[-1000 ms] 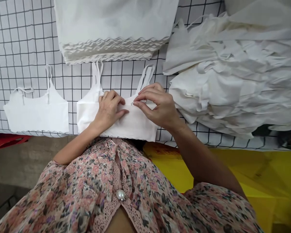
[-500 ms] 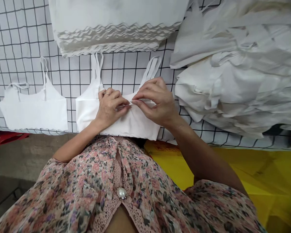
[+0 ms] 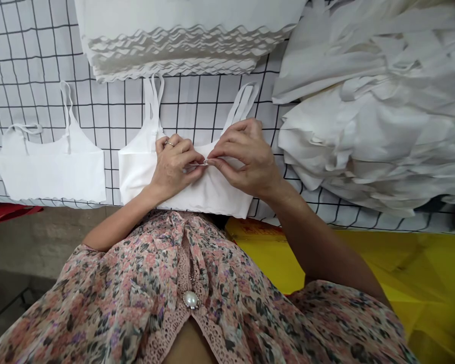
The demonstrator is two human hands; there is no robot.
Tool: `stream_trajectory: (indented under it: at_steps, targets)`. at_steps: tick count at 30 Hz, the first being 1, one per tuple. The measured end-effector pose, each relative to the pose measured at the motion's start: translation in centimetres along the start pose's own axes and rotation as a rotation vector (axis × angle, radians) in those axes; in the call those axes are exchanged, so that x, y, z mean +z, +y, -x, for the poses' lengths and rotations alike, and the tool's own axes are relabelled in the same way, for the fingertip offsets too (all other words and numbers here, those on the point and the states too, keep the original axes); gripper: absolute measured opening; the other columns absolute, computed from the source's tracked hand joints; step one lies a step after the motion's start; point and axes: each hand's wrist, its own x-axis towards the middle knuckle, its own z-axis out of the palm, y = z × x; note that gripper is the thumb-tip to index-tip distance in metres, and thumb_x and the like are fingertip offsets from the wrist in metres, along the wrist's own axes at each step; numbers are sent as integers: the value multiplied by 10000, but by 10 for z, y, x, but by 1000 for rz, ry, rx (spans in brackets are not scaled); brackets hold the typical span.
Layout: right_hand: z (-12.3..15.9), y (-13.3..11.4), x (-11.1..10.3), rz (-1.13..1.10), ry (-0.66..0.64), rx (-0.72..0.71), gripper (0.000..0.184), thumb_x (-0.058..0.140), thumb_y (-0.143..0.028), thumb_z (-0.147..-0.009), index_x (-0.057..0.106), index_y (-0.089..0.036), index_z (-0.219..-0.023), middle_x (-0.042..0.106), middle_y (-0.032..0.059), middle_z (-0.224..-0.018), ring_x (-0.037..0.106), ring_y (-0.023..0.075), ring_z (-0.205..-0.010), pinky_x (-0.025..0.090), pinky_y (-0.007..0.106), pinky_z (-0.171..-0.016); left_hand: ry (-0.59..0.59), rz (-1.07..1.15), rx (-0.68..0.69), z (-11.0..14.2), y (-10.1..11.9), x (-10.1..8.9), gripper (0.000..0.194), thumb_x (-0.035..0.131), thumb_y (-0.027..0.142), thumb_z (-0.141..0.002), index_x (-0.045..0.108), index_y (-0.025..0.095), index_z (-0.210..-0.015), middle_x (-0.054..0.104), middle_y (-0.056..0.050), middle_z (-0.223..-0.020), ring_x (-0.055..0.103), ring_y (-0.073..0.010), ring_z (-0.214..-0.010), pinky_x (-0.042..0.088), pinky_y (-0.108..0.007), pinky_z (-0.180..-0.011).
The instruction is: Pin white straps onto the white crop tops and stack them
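In the head view a white bra top [image 3: 216,197] with thin shoulder straps lies flat in front of me. My left hand [image 3: 177,161] rests over its middle, thumb and forefinger pinched on a thin white strand [image 3: 195,164]. From the right, my right hand [image 3: 244,156] meets it, with thumb and forefinger closed at the strand's other end. A tiny pale loop shows between the two sets of fingertips, too small to identify. The fingertips almost touch, just above the top's upper front edge. Part of the neckline is hidden under my hands.
Another white bra top [image 3: 53,174] lies flat to the left. Behind is a stack of white garments [image 3: 182,48] with wavy edges. A loose heap of white garments [image 3: 364,126] covers the right side of the grid-patterned tablecloth [image 3: 197,103]. Yellow material [image 3: 402,268] lies below the table edge.
Both hands keep their pinch in nearly the same place on the bra top. The view has shifted slightly; the small loop between the fingertips looks a little different.
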Motion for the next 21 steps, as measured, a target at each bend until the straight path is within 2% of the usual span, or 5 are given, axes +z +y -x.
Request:
stream_trajectory:
  at_steps: [8,16,21]
  targets:
    - [3,1,2,80,2,-67,233,546,-304,-1059,724,-236,-924,701,66,-944,599,357,-1215,361,673,-1099,14,34,30,1,-2,-1,193,699,421,-1027,811,297,-931,666,0,-837,560,-230,-986,320,-466,-1058]
    - [6,-6,-2,188,57,-95,276,484,-241,-1065,675,-235,-865,691,61,-885,624,310,-1131,410,614,-1059,32,62,62,3,-4,-1,220,655,407,-1052,827,312,-953,656,5,-833,558,-217,-967,316,-479,-1076]
    - [1,-7,-11,231,-62,-143,267,473,-209,-1053,654,-215,-857,686,74,-910,607,313,-1124,393,649,-1076,13,51,65,2,-6,1,229,657,422,-1049,824,313,-937,658,2,-837,563,-220,-982,313,-497,-1094]
